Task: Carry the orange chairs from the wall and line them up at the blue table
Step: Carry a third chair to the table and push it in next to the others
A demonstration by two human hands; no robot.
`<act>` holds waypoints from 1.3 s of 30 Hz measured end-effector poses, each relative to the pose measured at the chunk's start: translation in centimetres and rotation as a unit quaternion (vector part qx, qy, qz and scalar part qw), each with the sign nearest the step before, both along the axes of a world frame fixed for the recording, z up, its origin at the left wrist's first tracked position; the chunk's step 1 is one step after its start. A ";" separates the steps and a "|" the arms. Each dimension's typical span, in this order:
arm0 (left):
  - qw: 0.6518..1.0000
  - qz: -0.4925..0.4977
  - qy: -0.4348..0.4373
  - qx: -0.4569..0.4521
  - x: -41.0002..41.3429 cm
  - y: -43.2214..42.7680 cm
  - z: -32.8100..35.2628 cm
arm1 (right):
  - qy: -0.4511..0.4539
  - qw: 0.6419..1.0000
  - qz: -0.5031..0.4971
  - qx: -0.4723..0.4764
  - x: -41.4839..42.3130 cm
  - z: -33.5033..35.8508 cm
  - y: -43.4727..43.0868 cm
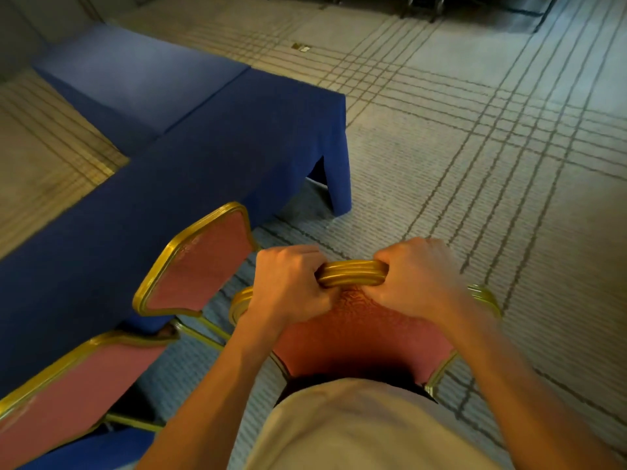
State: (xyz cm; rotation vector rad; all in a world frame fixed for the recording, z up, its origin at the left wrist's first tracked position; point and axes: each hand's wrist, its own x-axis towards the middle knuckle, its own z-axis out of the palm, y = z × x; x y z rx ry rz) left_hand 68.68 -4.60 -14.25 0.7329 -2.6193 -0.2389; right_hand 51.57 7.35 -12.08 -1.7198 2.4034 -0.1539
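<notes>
In the head view, the person looks down at both hands, which are close together in the lower middle. The left hand [288, 286] and the right hand [419, 278] each grip the chair [356, 334] by the gold top rail [353, 273] of its back, with the fingers curled around the rail. A short part of the rail shows between the two hands. This chair has orange-red fabric and a gold frame, and its back is just in front of the person's pale shirt [356, 432]. It is over the carpet [475, 164], near the corner of the blue tabletop [203, 147] but apart from it. Its legs are hidden, so I cannot tell if they touch the floor.

To the left, a second chair [200, 262] of the same kind stands at the long edge of the tabletop. A third chair [78, 378] is beside it, nearer to the lower left corner, also at this edge. A blue cloth [336, 164] covers the tabletop and hangs down at the corner to the carpet. The carpet is pale with dark crossing lines.
</notes>
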 end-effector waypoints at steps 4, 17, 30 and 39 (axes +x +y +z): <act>1.000 0.010 0.014 -0.004 -2.9 -2.4 1.1 | -0.003 1.000 0.018 -0.021 -3.3 0.8 -3.0; 0.995 0.081 0.040 0.032 -8.7 -14.3 -1.4 | -0.002 0.997 0.083 0.002 -10.4 -0.7 -17.5; 0.994 0.098 0.030 0.038 -13.5 -27.3 -1.2 | 0.013 0.992 0.124 -0.008 -15.7 -0.9 -31.7; 0.987 0.146 0.032 0.052 -16.7 -33.2 -1.7 | 0.007 0.975 0.195 -0.111 -20.0 -2.9 -39.8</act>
